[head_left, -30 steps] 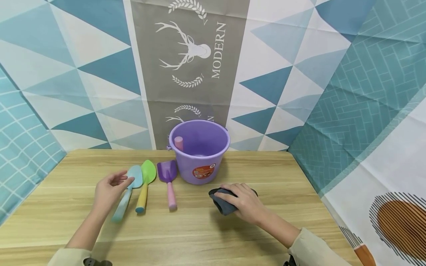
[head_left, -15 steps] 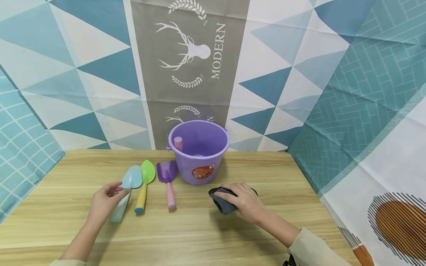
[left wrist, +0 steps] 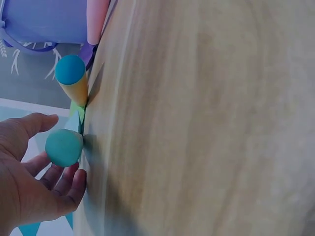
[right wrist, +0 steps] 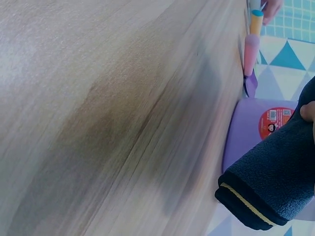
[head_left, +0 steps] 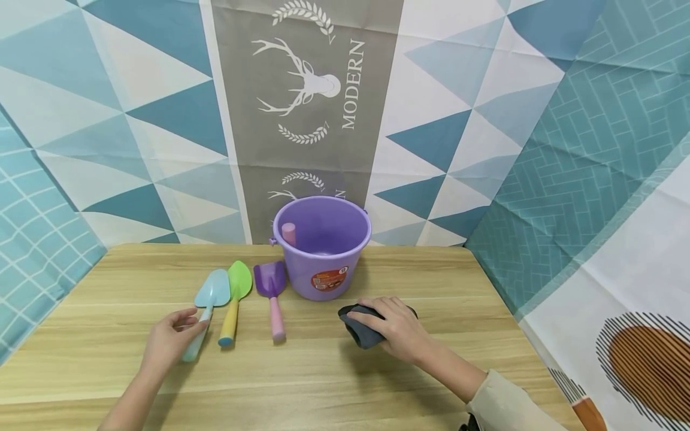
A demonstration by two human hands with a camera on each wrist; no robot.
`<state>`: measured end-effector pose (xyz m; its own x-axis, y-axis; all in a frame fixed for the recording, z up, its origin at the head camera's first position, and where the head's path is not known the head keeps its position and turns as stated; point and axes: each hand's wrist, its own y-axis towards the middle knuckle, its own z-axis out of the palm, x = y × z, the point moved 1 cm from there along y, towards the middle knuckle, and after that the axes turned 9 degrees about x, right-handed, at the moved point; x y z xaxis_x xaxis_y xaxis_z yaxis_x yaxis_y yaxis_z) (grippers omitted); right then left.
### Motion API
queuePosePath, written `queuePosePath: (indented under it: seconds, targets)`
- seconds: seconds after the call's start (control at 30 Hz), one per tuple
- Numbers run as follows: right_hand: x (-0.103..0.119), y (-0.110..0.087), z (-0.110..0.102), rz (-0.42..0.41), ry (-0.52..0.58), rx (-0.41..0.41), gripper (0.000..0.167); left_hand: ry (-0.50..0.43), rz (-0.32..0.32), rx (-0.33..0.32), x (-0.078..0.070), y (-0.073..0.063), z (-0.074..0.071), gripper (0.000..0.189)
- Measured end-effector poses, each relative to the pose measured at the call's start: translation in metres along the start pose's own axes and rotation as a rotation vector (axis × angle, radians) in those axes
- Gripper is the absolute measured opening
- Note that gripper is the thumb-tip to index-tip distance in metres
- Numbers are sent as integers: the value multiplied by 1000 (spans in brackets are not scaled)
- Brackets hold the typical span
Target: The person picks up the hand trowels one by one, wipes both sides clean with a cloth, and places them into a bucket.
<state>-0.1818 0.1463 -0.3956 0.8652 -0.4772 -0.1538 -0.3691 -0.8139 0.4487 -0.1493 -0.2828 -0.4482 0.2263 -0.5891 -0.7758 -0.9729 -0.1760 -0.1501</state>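
My left hand [head_left: 168,341] is at the handle of a light blue toy shovel [head_left: 214,288] lying at the left of the table. In the left wrist view the thumb stays apart above the handle's round end [left wrist: 64,148], and the loosely bent fingers lie below and behind it. To its right lie a green shovel with a yellow handle [head_left: 230,323] and a purple shovel with a pink handle [head_left: 277,317]. My right hand [head_left: 396,328] grips a folded dark grey cloth [head_left: 362,333], which looks dark blue with a yellowish edge stripe in the right wrist view.
A purple bucket [head_left: 324,276] with a red label stands at the back middle of the wooden table [head_left: 302,389]. A pink handle [head_left: 288,233] sticks up inside it. Patterned cloth [head_left: 431,149] hangs behind the table and at both sides.
My left hand has moved down and slightly left, from the light blue shovel's blade to its handle. The right hand and its cloth have stayed in place.
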Motion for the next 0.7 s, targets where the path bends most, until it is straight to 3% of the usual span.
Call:
queuePosePath:
  seconds: [0.7]
  targets:
    - [2, -1, -1, 5, -4, 2, 64, 88, -20, 47, 3, 2, 3, 63]
